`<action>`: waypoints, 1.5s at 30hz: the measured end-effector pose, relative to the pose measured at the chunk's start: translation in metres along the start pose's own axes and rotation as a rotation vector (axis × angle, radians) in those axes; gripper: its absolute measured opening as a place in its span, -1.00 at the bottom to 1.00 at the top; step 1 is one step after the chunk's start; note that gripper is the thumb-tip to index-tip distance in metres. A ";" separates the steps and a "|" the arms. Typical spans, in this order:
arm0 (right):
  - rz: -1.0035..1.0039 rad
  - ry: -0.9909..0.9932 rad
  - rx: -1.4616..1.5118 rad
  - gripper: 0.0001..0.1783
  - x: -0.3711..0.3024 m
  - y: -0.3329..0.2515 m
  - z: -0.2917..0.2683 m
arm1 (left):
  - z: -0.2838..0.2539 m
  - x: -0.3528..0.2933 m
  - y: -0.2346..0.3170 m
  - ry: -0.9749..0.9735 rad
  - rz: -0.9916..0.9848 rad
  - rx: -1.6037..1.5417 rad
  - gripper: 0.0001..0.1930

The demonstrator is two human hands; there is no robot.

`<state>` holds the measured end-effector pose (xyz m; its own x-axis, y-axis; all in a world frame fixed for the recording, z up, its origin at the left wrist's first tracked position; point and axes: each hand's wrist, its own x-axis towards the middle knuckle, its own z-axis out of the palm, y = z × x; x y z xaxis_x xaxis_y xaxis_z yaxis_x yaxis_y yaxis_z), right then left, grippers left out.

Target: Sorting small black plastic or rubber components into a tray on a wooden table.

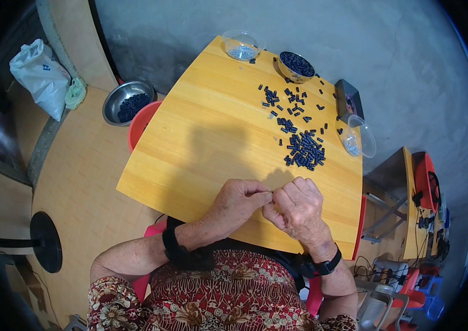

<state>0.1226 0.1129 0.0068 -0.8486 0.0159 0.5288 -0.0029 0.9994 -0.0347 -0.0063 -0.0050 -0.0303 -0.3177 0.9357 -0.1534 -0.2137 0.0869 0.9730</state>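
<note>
My left hand point(235, 203) and my right hand point(298, 208) meet above the near edge of the yellow wooden table point(173, 138). Thumb and fingertips of both are pinched together. Whatever lies between them is too small and too covered to make out. Beyond my right hand is a pile of short black cylindrical pieces point(305, 150), with loose ones scattered toward the far edge. More black pieces fill a patterned bowl point(287, 73) at the back. Small silvery parts lie in a clear plastic bowl point(257, 42) at the far left corner and in a tilted clear container point(367, 137) at the right edge.
A black tray point(353, 88) sits at the table's right edge. On the floor to the left are a red basin point(139, 122), a steel bowl point(111, 102) of black pieces and a white sack point(44, 80). A side table point(409, 220), cables and stools crowd the right.
</note>
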 end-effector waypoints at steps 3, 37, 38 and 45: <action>0.018 0.005 0.000 -0.72 0.001 0.001 0.000 | -0.002 0.002 -0.002 -0.011 0.020 0.011 -0.81; -0.135 0.034 1.972 -0.83 0.050 -0.082 -0.136 | -0.032 0.010 0.021 0.098 0.024 -0.520 -0.68; -0.135 0.034 1.974 -0.83 0.047 -0.077 -0.137 | -0.032 0.010 0.019 0.100 0.024 -0.519 -0.68; -0.223 0.014 1.746 -0.91 0.028 -0.048 -0.100 | -0.027 0.009 0.021 0.077 0.068 -0.492 -0.66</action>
<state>0.1524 0.0682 0.1081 -0.7487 -0.0947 0.6561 -0.6277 -0.2166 -0.7477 -0.0386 -0.0037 -0.0157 -0.4092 0.9041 -0.1227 -0.5946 -0.1623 0.7874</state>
